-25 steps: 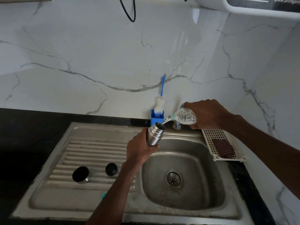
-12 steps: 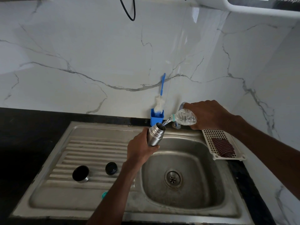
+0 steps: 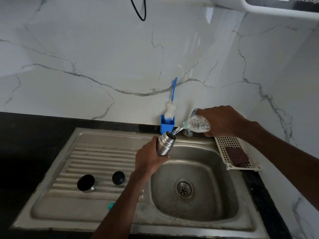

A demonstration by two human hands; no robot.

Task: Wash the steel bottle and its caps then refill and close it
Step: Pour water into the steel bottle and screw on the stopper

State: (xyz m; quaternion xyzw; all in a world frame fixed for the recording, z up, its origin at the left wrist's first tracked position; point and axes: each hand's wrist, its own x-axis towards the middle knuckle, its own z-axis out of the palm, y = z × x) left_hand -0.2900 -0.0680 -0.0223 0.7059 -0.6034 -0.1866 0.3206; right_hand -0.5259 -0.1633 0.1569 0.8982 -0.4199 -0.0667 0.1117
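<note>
My left hand (image 3: 148,160) grips the steel bottle (image 3: 165,143) by its lower body and holds it tilted over the left rim of the sink basin (image 3: 203,200). My right hand (image 3: 222,121) holds a clear plastic water bottle (image 3: 198,125) tipped on its side, and a stream of water runs from its neck into the steel bottle's open mouth. Two caps lie on the ribbed drainboard (image 3: 96,157): a steel cup cap (image 3: 86,183), open side up, and a smaller black inner cap (image 3: 118,177). A small teal cap (image 3: 111,205) shows beside my left forearm.
A blue holder (image 3: 167,124) with a bottle brush (image 3: 170,107) stands against the marble wall behind the sink. The tap (image 3: 189,132) is mostly hidden behind the plastic bottle. A white perforated tray (image 3: 229,144) with a dark scrubber (image 3: 237,156) sits at the sink's right. Black counter surrounds the sink.
Both hands stay almost where they were; water keeps pouring from the plastic bottle into the steel bottle.
</note>
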